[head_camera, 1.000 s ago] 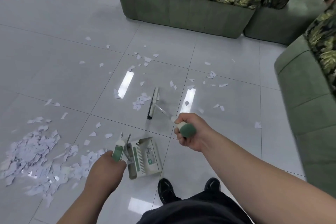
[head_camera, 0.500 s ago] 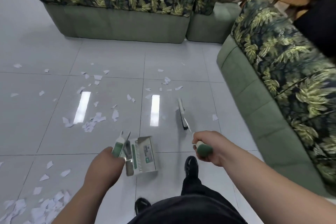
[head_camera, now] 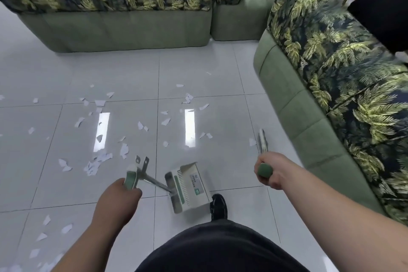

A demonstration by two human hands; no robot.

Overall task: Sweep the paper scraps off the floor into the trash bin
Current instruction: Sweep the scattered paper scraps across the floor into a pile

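The right hand [head_camera: 272,171], fingers round the broom [head_camera: 262,141], has carried it beside the sofa [head_camera: 293,104], probably for stray scraps [head_camera: 252,142]; the left hand [head_camera: 119,192] grips the dustpan [head_camera: 192,185].

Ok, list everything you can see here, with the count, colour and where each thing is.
paper scraps: many, white, scattered over the floor, mostly left and middle
dustpan: one, white with a green stripe, low in front of the person, beside the shoe
broom: one, pale head, down by the right sofa's base
sofa sections: three, green bases with leaf-print cushions, at the back, in the corner and on the right
floor: glossy pale grey tiles
shoe: one, black
left hand: grips the dustpan's green-and-white handle
right hand: grips the broom's green handle end
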